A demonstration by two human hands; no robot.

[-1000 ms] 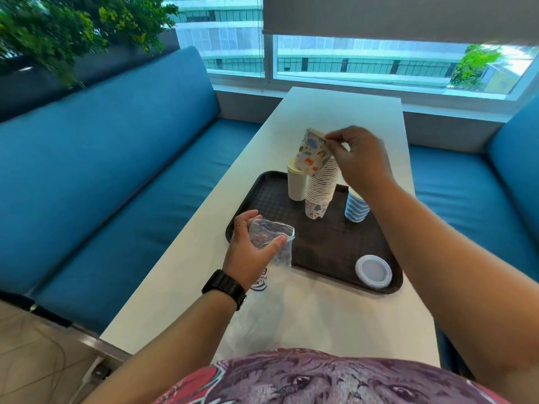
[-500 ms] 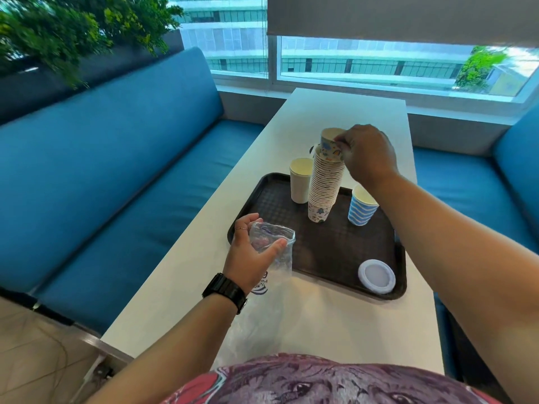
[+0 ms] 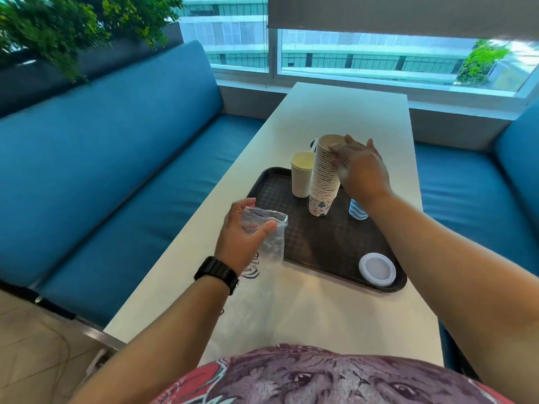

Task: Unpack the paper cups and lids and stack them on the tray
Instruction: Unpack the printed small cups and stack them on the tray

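White table [image 3: 335,310] (tray [image 3: 326,246], bag [image 3: 262,290])

This looks like a cafe or canteen seating booth. Two long blue padded benches [image 3: 122,158] face each other across a narrow white worktop [image 3: 344,118] that runs up to a wide window [image 3: 364,59] with a roller blind [image 3: 402,13]. Green plants [image 3: 58,27] top the divider behind the left bench. A dark serving tray [image 3: 326,246] on the worktop carries disposable paper cups [image 3: 323,176]. Office-type buildings show outside.
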